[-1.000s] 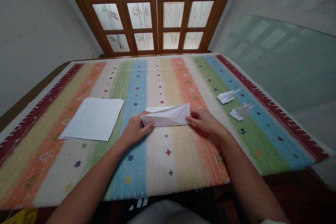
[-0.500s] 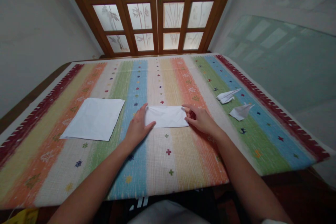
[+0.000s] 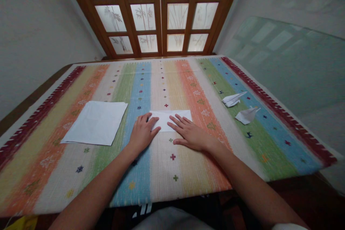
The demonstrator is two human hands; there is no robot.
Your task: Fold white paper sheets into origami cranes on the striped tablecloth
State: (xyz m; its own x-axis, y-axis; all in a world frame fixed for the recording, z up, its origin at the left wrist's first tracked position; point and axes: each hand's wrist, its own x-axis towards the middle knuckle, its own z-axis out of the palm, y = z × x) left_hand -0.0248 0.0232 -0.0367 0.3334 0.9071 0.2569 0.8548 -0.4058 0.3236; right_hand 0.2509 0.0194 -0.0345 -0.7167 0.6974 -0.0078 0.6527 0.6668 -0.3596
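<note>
A white sheet of paper, folded into a long rectangle (image 3: 164,117), lies flat on the striped tablecloth in front of me. At its left end rests my left hand (image 3: 142,131), thumb and index finger apart on the paper and the other fingers bent beside the edge. My right hand (image 3: 192,133) lies flat with fingers spread across the right half, hiding part of the paper and its lower right corner. The right thumb reaches onto the cloth below the paper's near edge.
A stack of white square paper (image 3: 95,123) lies to the left. Two folded paper cranes (image 3: 233,99) (image 3: 246,115) sit on the right side of the tablecloth (image 3: 151,183). Beyond the table's far edge stand wooden doors with glass panes (image 3: 163,18); walls flank both sides.
My right hand has moved from pinching the paper's right end to lying flat across it, further left. The left index finger has come down and inward onto the paper.
</note>
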